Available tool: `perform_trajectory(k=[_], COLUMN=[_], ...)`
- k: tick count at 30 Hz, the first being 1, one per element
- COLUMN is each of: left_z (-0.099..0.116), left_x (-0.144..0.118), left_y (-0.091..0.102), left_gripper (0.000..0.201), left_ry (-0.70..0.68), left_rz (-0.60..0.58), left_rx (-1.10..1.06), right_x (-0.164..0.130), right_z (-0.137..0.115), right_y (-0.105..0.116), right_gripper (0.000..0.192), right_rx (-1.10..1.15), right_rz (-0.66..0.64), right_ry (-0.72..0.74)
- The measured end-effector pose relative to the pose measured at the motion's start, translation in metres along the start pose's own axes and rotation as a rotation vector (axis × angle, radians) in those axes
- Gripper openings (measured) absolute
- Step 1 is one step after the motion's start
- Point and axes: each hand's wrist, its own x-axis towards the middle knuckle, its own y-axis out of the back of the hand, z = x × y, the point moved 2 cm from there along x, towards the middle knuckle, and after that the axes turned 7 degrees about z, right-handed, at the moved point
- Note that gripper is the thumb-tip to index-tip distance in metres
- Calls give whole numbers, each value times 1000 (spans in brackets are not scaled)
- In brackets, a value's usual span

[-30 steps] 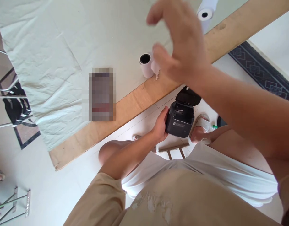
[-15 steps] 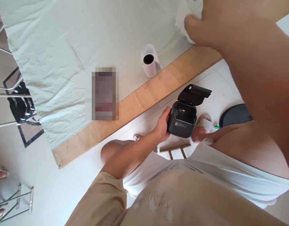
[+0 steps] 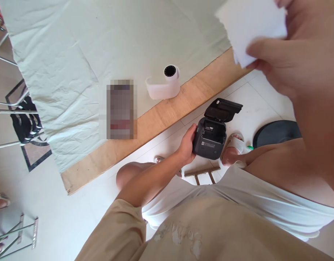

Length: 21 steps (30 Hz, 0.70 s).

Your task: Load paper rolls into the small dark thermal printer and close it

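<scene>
— Since a moment ago, the right hand (image 3: 297, 61) has lifted a white paper sheet (image 3: 250, 27) to the upper right, fingers pinched on it.
— And the left hand (image 3: 187, 145)?
— Wrapped round the black printer (image 3: 209, 139), lid open, centre frame; paper roll (image 3: 167, 85) on the table (image 3: 161, 119).

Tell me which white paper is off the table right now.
The flat white sheet pinched in the right hand, raised near the camera. The other paper, a small roll, lies on the cloth-covered table with its tail unwound.
</scene>
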Motion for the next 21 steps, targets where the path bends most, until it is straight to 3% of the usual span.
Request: perform_trajectory(k=[7,10,12,15,21], left_z=[1,-1,-2,-2,-1], left_x=[3,7,10,13,20], left_y=[-2,1,4,6,1], left_gripper=[41,40,40,38,39], left_ry=[-8,-20,-43,-70,-58], left_rz=[9,-8,-22,-21,-12], left_rx=[19,16,13,6,-2], right_x=[-71,-89,-96,-101,-102], right_z=[17,26,34,49,69], right_y=[-20,-29,-36,-42,-48], right_gripper=[37,44,53,67,56], right_rx=[268,351,354,380,532], right_rz=[68,-6,-76,-68,16], right_ry=[-185,-272,-332,-400,-495])
